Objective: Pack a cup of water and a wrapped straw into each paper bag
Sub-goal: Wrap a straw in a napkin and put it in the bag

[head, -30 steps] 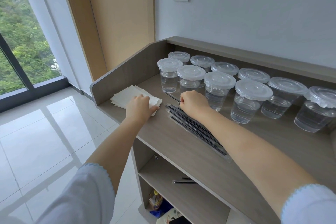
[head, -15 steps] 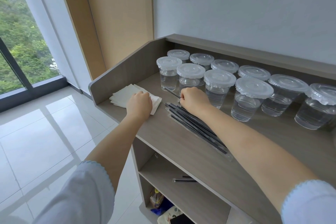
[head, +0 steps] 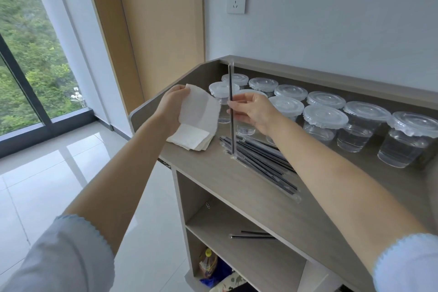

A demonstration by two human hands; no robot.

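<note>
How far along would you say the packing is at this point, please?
Done: nothing looks packed; no filled bag shows. In hand: the left hand holds one flat paper bag lifted off the stack, and the right hand pinches a wrapped straw upright. Left: the lidded cups all sit on the counter, and the straw pile lies beside them.

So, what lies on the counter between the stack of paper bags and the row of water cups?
In the head view, the pile of wrapped straws lies between the stack of paper bags and the water cups, on the counter.
</note>
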